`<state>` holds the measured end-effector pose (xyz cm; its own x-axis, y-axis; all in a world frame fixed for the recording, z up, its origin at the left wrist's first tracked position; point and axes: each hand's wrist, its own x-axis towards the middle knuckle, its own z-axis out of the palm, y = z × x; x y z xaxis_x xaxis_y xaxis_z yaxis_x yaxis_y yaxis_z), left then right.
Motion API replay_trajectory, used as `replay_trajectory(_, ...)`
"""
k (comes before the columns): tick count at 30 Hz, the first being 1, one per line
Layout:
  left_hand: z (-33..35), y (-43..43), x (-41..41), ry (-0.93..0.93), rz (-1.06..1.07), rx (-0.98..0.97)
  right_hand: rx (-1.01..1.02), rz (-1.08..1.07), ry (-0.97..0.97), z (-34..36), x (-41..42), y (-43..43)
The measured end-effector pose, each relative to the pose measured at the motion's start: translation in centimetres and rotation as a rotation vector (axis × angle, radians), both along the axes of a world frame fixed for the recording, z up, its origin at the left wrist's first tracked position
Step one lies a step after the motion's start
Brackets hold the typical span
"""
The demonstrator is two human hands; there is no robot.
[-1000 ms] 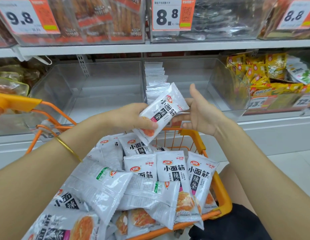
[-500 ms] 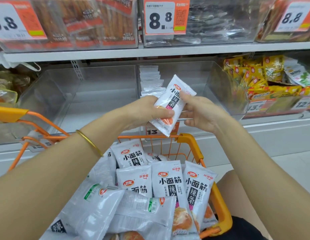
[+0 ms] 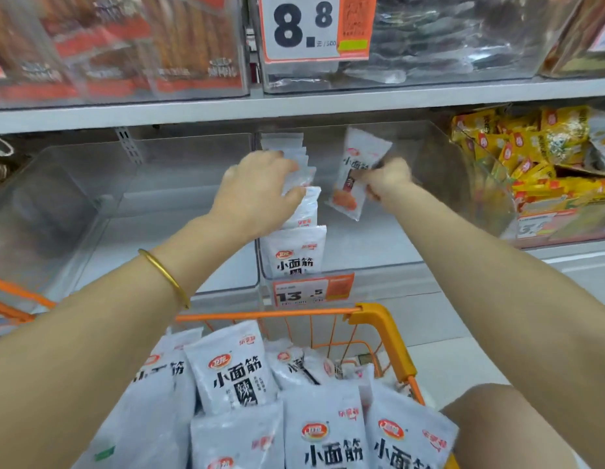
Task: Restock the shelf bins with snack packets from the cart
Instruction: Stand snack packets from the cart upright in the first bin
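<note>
Over the clear middle bin on the lower shelf, both hands are stretched forward from above the cart. The right hand pinches a single packet by its right edge, fingers curled onto it. This packet hangs tilted inside the bin's open top, its white printed face toward the camera and its orange lower end pointing down and left, just right of the row of packets but apart from it. That row stands upright along the bin's left wall, running from the front to the back.

The left hand lies on the row about halfway back, back of the hand up, with fingers and thumb laid over the packet tops (motion blur hides whether it grips them or only presses on them, so I cannot tell). A gold bangle sits on that wrist.

Below the arms, the orange wire cart holds a pile of packets of the same white kind, lying loosely over one another. A price tag reading 13.5 hangs on the front of the middle bin. To the left is another clear bin; to the right, a bin heaped with yellow packets. On the upper shelf stand more clear bins, one with a large 8.8 tag.
</note>
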<state>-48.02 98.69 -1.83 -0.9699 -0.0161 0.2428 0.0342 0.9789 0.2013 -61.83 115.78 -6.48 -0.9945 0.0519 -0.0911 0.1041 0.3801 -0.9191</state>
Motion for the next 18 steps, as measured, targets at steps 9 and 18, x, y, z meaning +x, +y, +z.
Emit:
replay_trajectory(9, -2.1, -0.9, -1.6, -0.159, -0.029, 0.08, 0.311, 0.04, 0.145, -3.3, -5.6, -5.6)
replay_trajectory(18, -2.3, -1.0, -1.6, -0.152, -0.033, 0.218, 0.375, 0.031, 0.245, -4.2, -6.4, -6.9)
